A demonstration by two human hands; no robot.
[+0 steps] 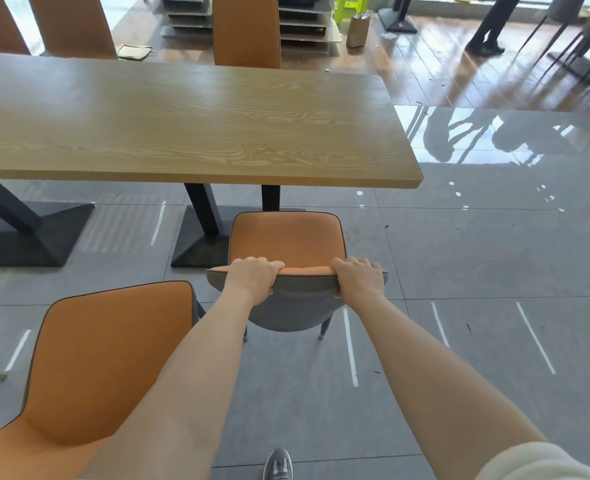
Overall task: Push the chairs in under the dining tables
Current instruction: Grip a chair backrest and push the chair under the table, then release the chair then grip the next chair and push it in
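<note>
An orange chair (286,237) with a grey back stands in front of me, its seat facing the long wooden dining table (189,126). The seat's front edge is just short of the table's near edge, beside the black table leg (201,209). My left hand (252,278) grips the left end of the backrest top. My right hand (357,277) grips the right end. A second orange chair (106,355) stands to my lower left, turned away from the table.
Three orange chair backs (246,29) rise behind the table's far side. Black table bases (37,233) sit on the grey tile floor. A person's legs (490,26) stand at the far right near more chairs. Stacked boards (304,26) lie at the back. My shoe (278,464) is below.
</note>
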